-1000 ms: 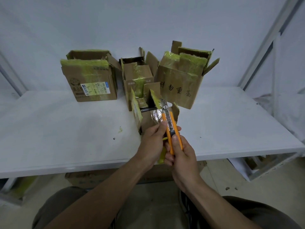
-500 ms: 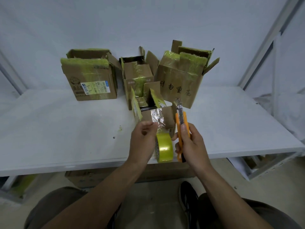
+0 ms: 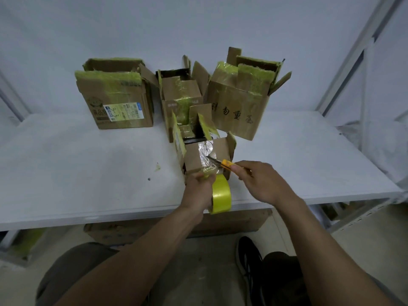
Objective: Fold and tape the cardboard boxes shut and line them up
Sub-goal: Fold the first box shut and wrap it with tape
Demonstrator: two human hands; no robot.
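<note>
A small open cardboard box (image 3: 220,152) stands near the table's front edge, with crumpled clear tape on its front face. My left hand (image 3: 199,192) grips a yellow tape roll (image 3: 220,196) just below and in front of that box. My right hand (image 3: 261,182) holds an orange utility knife (image 3: 225,163), its blade pointing left at the tape strip on the box front. Three larger boxes stand behind: a left box (image 3: 119,100), a middle box (image 3: 181,100) and a right box (image 3: 240,102), all with flaps up and yellow-green tape remnants.
The white table (image 3: 77,168) carries a few small specks left of the near box. A metal shelf frame (image 3: 344,62) rises at the right. Another cardboard box (image 3: 231,224) sits under the table, and my knees and a black shoe (image 3: 249,261) are below.
My right hand swung the knife from upright to pointing left at the box front. My left hand with the tape roll shifted slightly lower and nearer the box.
</note>
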